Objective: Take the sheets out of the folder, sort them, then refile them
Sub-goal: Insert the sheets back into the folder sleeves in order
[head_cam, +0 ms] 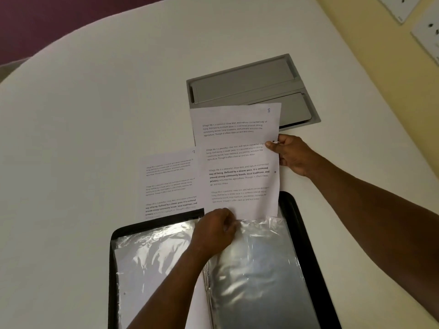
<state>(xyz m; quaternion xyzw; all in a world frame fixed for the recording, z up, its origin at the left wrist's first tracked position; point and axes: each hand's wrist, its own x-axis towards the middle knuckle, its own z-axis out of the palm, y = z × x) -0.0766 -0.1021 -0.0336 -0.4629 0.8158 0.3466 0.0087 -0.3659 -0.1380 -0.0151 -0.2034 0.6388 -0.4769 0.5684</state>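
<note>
Folder (306, 245): black, lying open at the near edge of the white table (95, 127), with clear plastic sleeves on both leaves.
Left leaf: its sleeve (147, 262) holds a white sheet seen through the shiny plastic.
Right leaf: its sleeve (259, 269) looks dark and glossy, with its crinkled top edge open at the far side.
Left hand (213, 231): reaching across the middle of the folder, fingers closed together at the mouth of the right sleeve, where the bottom edge of the held sheet meets the plastic; whether it pinches paper, plastic or both cannot be told.
Right hand (292, 155): on the right, beyond the folder's far edge, thumb on top and fingers beneath, clamped on the right edge of the held sheet.
Held sheet (237, 157): printed with blocks of text, a digit at its far right corner, two punched holes along its right edge; it stands lifted between both hands, its bottom end at the right sleeve's opening.
Second sheet (171, 184): same printed text, flat on the table just left of the held one, its near end tucked under the folder's far edge.
Grey hatch (249, 86): a lidded metal panel set into the table, farther off, partly hidden by the held sheet's far end.
Wall sockets (427, 27): white, at the far right.
</note>
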